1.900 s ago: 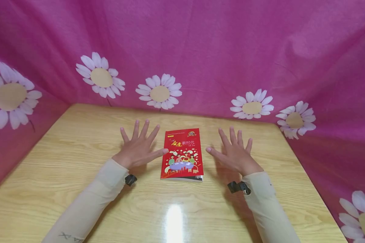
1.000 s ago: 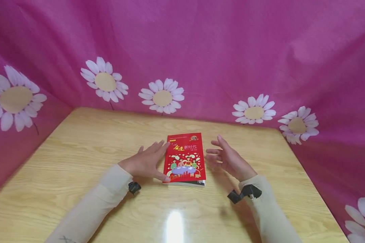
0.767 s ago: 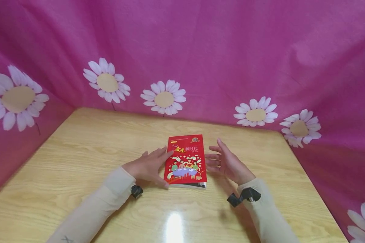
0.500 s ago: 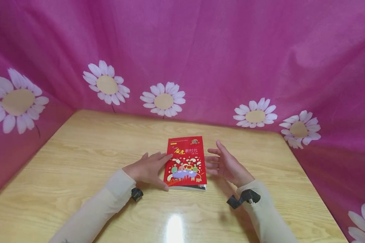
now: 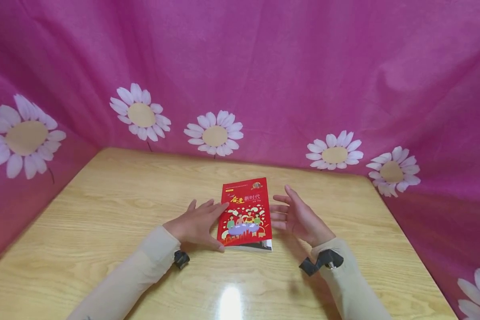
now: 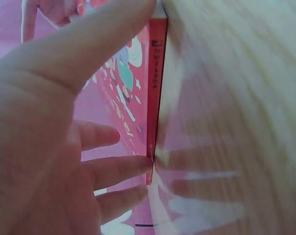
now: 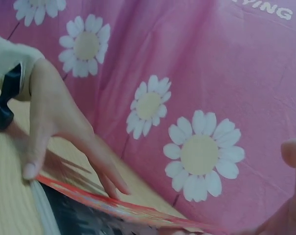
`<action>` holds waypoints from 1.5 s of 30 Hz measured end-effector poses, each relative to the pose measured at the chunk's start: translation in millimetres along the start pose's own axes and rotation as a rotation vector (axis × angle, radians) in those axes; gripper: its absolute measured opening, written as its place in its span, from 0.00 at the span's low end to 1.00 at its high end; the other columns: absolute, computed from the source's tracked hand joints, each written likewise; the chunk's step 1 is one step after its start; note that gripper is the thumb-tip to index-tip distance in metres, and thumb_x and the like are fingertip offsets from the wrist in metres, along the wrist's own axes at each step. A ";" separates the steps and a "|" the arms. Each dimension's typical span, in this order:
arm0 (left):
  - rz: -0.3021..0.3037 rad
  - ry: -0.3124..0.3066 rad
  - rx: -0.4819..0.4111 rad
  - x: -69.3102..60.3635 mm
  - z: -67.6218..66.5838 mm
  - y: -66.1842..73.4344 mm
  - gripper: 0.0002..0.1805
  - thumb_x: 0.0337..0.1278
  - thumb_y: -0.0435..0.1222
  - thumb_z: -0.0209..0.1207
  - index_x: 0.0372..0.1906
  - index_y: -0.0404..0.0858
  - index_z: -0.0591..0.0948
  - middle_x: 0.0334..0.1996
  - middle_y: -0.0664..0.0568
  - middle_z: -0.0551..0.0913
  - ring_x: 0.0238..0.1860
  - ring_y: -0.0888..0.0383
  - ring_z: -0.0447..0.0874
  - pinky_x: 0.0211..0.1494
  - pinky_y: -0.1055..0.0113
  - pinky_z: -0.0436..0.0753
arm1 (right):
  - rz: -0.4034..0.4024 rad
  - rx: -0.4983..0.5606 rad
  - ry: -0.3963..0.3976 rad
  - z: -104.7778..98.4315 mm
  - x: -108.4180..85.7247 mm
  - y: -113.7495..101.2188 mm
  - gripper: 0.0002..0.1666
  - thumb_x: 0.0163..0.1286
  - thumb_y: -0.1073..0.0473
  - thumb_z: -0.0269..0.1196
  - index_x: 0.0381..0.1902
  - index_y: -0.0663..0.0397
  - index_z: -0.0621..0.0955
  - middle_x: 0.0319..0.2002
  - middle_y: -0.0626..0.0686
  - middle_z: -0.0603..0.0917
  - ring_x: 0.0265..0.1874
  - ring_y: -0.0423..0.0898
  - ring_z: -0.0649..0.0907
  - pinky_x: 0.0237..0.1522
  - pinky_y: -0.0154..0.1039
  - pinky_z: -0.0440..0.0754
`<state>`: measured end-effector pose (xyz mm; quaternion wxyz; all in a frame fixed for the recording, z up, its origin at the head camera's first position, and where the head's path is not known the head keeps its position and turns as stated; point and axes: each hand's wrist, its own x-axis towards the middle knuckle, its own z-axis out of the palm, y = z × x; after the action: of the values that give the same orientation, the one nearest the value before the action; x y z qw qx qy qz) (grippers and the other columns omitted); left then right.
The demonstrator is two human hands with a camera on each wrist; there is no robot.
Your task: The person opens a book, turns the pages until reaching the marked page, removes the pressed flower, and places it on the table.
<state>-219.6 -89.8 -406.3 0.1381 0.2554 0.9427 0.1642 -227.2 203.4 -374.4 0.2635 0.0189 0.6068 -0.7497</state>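
Observation:
A red paperback book (image 5: 246, 222) with a cartoon of seated people lies on the table, its front cover tilted up a little along the right side. My left hand (image 5: 194, 224) is at the book's left side; in the left wrist view its thumb and fingers touch the red spine (image 6: 156, 93). My right hand (image 5: 306, 222) is at the right edge, fingers extended towards the cover, thumb raised and apart. In the right wrist view a dark page (image 7: 84, 213) shows under the lifted cover. The right fingertips are mostly hidden there.
The wooden table (image 5: 124, 186) carries a bright light reflection near its front. A pink curtain (image 5: 272, 80) with printed daisies surrounds the back and sides. Black straps with small devices (image 5: 324, 260) sit on both wrists.
Both hands came in from spread poses to the book's two sides. The right hand turned side-on. The cover's right side has risen slightly, widening the gap at the near edge.

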 end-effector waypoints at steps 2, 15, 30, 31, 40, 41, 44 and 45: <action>-0.005 0.003 0.006 -0.5 0.2 -1.6 0.64 0.32 0.63 0.71 0.77 0.48 0.53 0.74 0.52 0.57 0.76 0.48 0.43 0.72 0.39 0.38 | -0.017 0.031 -0.018 3.7 1.5 0.6 0.50 0.71 0.29 0.44 0.73 0.60 0.51 0.66 0.67 0.64 0.52 0.54 0.80 0.54 0.46 0.79; -0.020 -0.039 0.003 -3.8 -0.3 -9.5 0.60 0.34 0.61 0.71 0.76 0.48 0.56 0.75 0.49 0.54 0.76 0.47 0.41 0.71 0.38 0.35 | -0.060 0.069 -0.111 29.5 -2.0 8.9 0.44 0.75 0.33 0.40 0.62 0.72 0.64 0.53 0.60 0.76 0.48 0.50 0.81 0.54 0.41 0.79; 0.003 0.017 0.041 -14.4 -13.0 -27.2 0.52 0.44 0.62 0.66 0.74 0.45 0.61 0.76 0.44 0.51 0.76 0.44 0.39 0.70 0.35 0.36 | -0.220 -0.256 -0.274 71.6 10.5 21.0 0.39 0.75 0.31 0.32 0.77 0.41 0.52 0.69 0.67 0.63 0.66 0.61 0.69 0.67 0.55 0.63; 0.012 0.030 0.037 -16.4 -15.0 -30.6 0.51 0.47 0.62 0.65 0.74 0.44 0.60 0.76 0.42 0.50 0.76 0.43 0.38 0.69 0.34 0.35 | -0.240 -0.287 -0.285 74.0 11.6 22.3 0.39 0.75 0.31 0.33 0.77 0.40 0.52 0.70 0.66 0.63 0.67 0.61 0.67 0.67 0.56 0.62; -0.037 0.170 0.003 -34.5 -44.9 -55.2 0.41 0.61 0.53 0.59 0.74 0.41 0.60 0.75 0.38 0.50 0.75 0.40 0.42 0.68 0.31 0.37 | -0.344 -0.518 -0.269 93.6 23.8 37.8 0.37 0.76 0.33 0.31 0.76 0.40 0.55 0.71 0.56 0.65 0.70 0.54 0.64 0.67 0.56 0.63; -0.048 0.177 -0.003 -36.9 -47.6 -57.6 0.40 0.62 0.52 0.58 0.74 0.41 0.60 0.75 0.38 0.50 0.75 0.39 0.42 0.68 0.32 0.37 | -0.338 -0.549 -0.257 95.9 24.1 39.6 0.37 0.76 0.33 0.32 0.76 0.39 0.56 0.71 0.54 0.65 0.70 0.52 0.64 0.66 0.56 0.63; -0.068 0.213 -0.004 -44.1 -55.5 -65.4 0.37 0.65 0.50 0.56 0.74 0.40 0.60 0.74 0.36 0.51 0.74 0.37 0.43 0.67 0.30 0.38 | -0.319 -0.625 -0.234 102.6 25.6 44.7 0.35 0.76 0.32 0.33 0.75 0.36 0.59 0.72 0.47 0.64 0.71 0.47 0.62 0.67 0.55 0.62; -0.075 0.227 -0.006 -46.1 -58.2 -67.9 0.36 0.66 0.49 0.55 0.74 0.39 0.60 0.74 0.36 0.51 0.74 0.37 0.43 0.67 0.30 0.38 | -0.309 -0.652 -0.224 105.0 26.0 46.0 0.35 0.75 0.32 0.33 0.75 0.34 0.59 0.72 0.44 0.63 0.71 0.45 0.61 0.68 0.54 0.60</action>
<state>-230.9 -183.4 -371.2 0.0375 0.1994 0.9606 0.1898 -199.7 91.3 -397.2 0.2042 -0.2399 0.7765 -0.5457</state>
